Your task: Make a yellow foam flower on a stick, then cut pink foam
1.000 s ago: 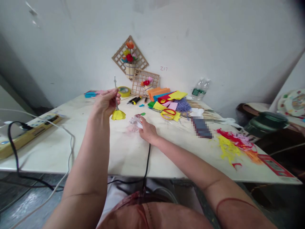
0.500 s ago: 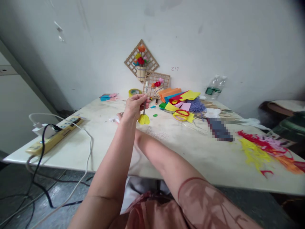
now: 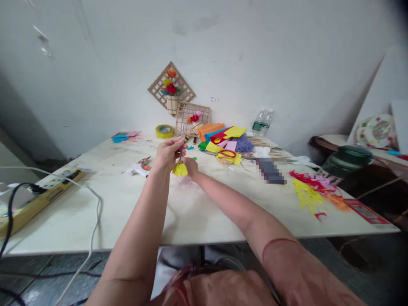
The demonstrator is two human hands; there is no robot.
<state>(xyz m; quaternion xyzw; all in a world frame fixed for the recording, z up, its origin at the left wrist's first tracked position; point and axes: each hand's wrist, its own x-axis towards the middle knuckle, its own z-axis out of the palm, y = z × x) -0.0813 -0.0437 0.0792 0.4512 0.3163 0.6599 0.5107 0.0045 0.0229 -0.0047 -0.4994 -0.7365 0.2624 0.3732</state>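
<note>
White plaster wall backs a pale marble table that runs wide across my view. Above the middle of it, my left hand has its fingers closed in a pinch round a thin grey stick, held upright with a yellow paper flower hanging at its lower end. My right hand sits just behind that flower, touching or nearly touching it; the flower hides my fingers there, so I cannot tell whether they are spread or closed. Just to the left of my hands a white glue gun lies flat on the table. Toward the far edge are a heap of coloured felt sheets, orange-handled scissors lying in front of it, a hank of purple yarn, and a roll of yellow tape. Two wooden lattice panels with small paper flowers lean against the wall there, and a clear plastic bottle stands near them. At the left edge a yellow power strip trails its cables off the table. Red and yellow paper scraps are strewn toward the right edge.
</note>
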